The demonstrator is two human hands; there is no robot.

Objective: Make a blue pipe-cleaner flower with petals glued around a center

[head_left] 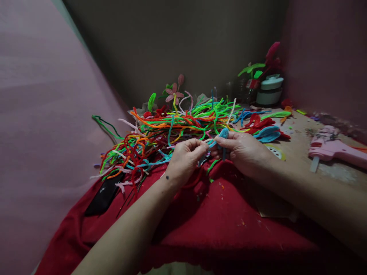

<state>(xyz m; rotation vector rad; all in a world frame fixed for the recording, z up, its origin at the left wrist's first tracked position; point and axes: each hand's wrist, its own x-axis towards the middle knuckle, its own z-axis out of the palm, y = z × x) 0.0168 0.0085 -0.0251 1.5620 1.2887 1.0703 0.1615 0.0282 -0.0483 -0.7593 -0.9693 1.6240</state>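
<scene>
My left hand (186,156) and my right hand (241,149) meet over a red cloth (218,225), both pinched on a light blue pipe cleaner (223,134) bent into a small loop. The loop sticks up from my right fingers; its tail runs left into my left fingertips. Just behind the hands lies a big tangled pile of coloured pipe cleaners (172,128) in green, orange, red, blue and pink.
Finished blue and red petal shapes (266,131) lie right of the pile. A pink glue gun (332,149) rests on the table at the right. A white jar (271,89) and pipe-cleaner flowers (174,91) stand at the back. A black object (104,194) lies at left.
</scene>
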